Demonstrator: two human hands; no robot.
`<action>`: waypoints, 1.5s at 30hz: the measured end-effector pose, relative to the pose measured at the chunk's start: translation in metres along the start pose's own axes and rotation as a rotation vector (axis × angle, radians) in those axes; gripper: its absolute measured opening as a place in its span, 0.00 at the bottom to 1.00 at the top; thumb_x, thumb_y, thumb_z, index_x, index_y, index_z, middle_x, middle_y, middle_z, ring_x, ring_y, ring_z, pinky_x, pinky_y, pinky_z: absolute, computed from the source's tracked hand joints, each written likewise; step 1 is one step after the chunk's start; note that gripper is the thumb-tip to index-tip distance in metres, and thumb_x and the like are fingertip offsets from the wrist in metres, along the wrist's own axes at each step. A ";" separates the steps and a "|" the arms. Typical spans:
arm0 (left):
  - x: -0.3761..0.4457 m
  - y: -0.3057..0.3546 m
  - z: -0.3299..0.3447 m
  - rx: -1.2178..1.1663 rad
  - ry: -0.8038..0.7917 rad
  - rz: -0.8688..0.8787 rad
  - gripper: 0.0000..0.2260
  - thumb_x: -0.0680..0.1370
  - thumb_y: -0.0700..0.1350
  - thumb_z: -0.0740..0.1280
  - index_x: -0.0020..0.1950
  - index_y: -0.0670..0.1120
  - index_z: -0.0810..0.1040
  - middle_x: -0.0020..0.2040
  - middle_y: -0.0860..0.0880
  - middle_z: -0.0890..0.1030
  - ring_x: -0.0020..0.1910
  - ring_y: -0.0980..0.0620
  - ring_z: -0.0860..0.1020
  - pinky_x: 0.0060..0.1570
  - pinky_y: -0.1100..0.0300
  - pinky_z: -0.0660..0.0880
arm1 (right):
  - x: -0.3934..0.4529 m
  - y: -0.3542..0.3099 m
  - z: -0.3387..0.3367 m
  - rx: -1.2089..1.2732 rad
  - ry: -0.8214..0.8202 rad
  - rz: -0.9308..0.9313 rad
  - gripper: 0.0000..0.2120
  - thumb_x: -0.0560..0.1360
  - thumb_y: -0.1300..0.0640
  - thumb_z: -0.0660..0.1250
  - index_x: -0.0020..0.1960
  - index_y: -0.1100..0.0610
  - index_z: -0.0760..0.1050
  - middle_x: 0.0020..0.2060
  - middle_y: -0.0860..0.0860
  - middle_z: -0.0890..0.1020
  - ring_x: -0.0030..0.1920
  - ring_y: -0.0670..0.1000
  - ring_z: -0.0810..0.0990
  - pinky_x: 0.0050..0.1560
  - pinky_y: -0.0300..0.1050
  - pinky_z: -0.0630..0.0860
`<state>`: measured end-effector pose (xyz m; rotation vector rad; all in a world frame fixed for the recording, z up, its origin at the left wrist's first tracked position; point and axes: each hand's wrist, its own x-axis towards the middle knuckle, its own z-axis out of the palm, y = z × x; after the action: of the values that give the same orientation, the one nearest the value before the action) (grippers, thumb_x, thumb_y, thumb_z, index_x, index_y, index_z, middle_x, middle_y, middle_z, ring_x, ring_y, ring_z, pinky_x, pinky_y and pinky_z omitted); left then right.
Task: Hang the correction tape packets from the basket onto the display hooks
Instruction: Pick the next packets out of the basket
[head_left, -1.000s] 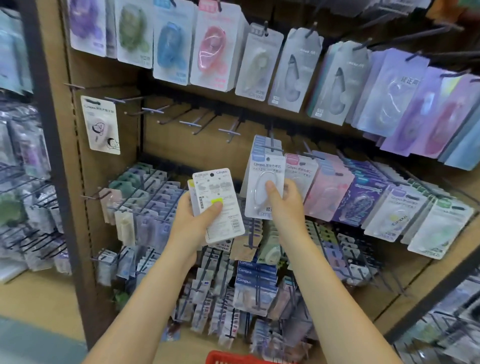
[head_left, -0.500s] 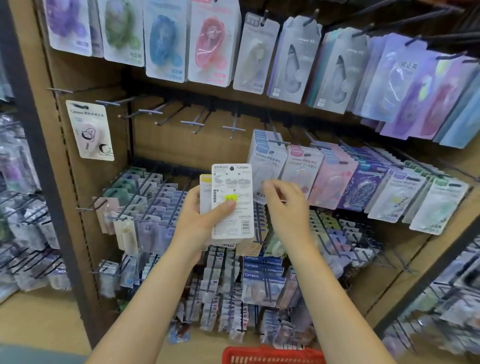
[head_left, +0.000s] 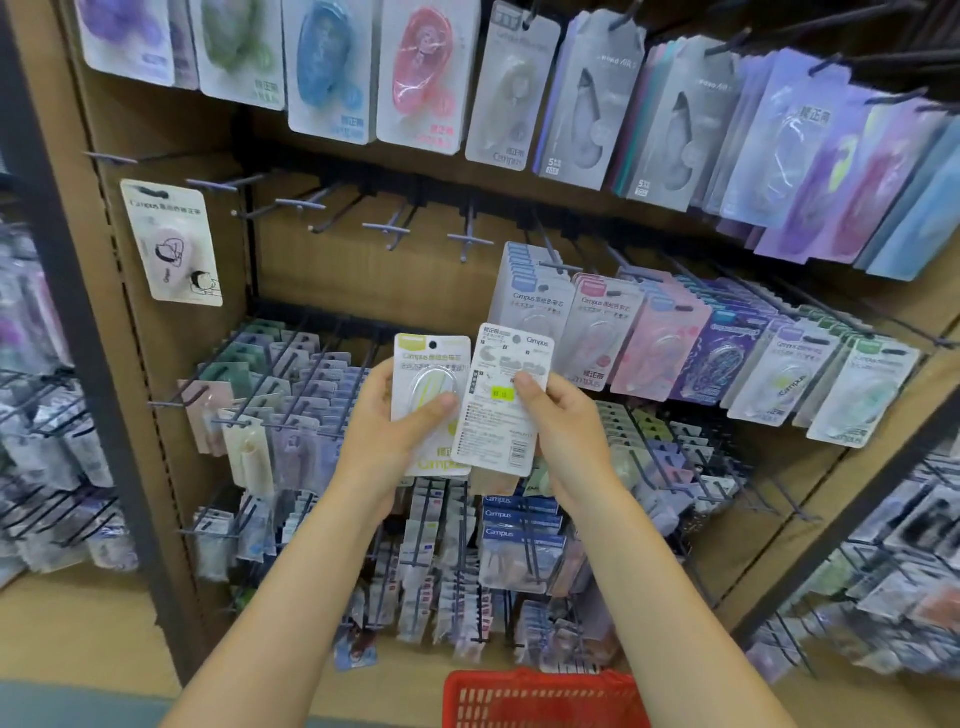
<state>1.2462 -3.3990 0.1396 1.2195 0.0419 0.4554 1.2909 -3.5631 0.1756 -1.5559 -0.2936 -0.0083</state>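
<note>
hands (head_left: 467, 431) – flat glossy card packets (head_left: 462, 400), one each

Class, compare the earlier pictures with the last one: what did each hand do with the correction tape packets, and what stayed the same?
The right hand let go of the packet it was hanging, came back left and now pinches the back-facing packet off the left hand's stack. This uncovers the yellow-topped packet, which the left hand grips as before. The empty hooks stay empty.

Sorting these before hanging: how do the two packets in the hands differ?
The left packet shows its front, a clear blister and yellow top band; the right packet shows its printed back with a yellow sticker. The left hand holds one, the right hand the other. Both are white Campus cards.
</note>
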 end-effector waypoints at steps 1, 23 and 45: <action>-0.001 0.002 -0.001 0.007 0.005 0.000 0.21 0.76 0.40 0.76 0.67 0.48 0.76 0.59 0.49 0.86 0.56 0.47 0.86 0.53 0.46 0.83 | -0.001 -0.001 0.000 -0.002 0.021 -0.005 0.07 0.82 0.55 0.66 0.54 0.53 0.83 0.48 0.48 0.88 0.49 0.48 0.87 0.48 0.46 0.84; -0.007 0.012 0.026 -0.103 -0.160 -0.077 0.14 0.78 0.41 0.71 0.64 0.46 0.81 0.57 0.44 0.87 0.56 0.44 0.86 0.52 0.51 0.84 | -0.005 -0.007 0.004 -0.071 -0.003 -0.172 0.11 0.78 0.57 0.72 0.58 0.47 0.81 0.48 0.49 0.79 0.41 0.46 0.77 0.35 0.38 0.76; 0.018 0.024 0.001 -0.029 -0.035 -0.124 0.14 0.79 0.47 0.73 0.65 0.47 0.81 0.55 0.46 0.87 0.52 0.44 0.86 0.46 0.47 0.84 | 0.042 -0.010 -0.004 0.021 0.255 -0.070 0.11 0.80 0.52 0.69 0.57 0.58 0.80 0.49 0.52 0.86 0.50 0.50 0.85 0.50 0.42 0.80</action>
<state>1.2559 -3.3873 0.1654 1.1889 0.0807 0.3257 1.3299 -3.5595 0.1932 -1.5041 -0.1452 -0.2561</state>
